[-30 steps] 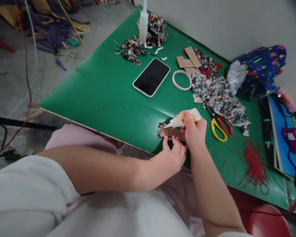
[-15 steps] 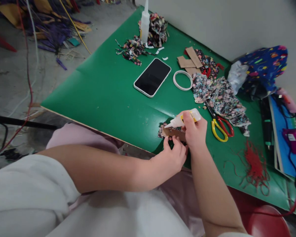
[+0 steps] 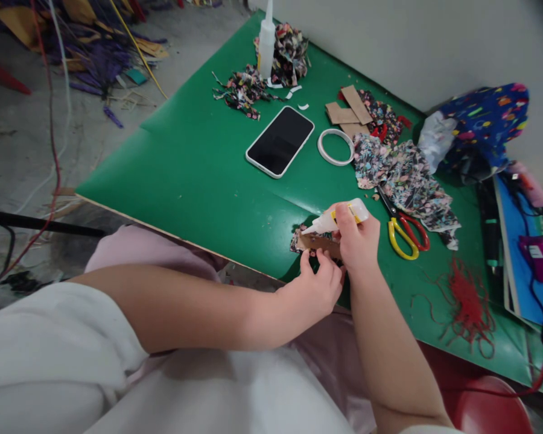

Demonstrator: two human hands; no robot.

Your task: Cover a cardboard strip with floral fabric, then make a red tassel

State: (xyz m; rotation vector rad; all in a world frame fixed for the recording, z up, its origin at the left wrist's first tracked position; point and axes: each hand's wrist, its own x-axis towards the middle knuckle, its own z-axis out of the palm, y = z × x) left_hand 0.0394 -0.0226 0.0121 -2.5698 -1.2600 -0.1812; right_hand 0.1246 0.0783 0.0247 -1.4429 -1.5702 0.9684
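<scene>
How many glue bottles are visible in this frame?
2. A small glue bottle in the right hand; a tall glue bottle upright at the table's far end beside fabric scraps. Clutter may hide others.

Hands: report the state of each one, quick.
Left hand: closed on the cardboard piece, holding it on the green table.
Right hand: closed around the glue bottle, nozzle tipped toward the cardboard piece.

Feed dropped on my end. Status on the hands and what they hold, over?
Right hand shut on glue bottle, nozzle at cardboard piece. Left hand grips that piece, floral fabric scrap under it. Scissors lie close by on the right, untouched.
</scene>
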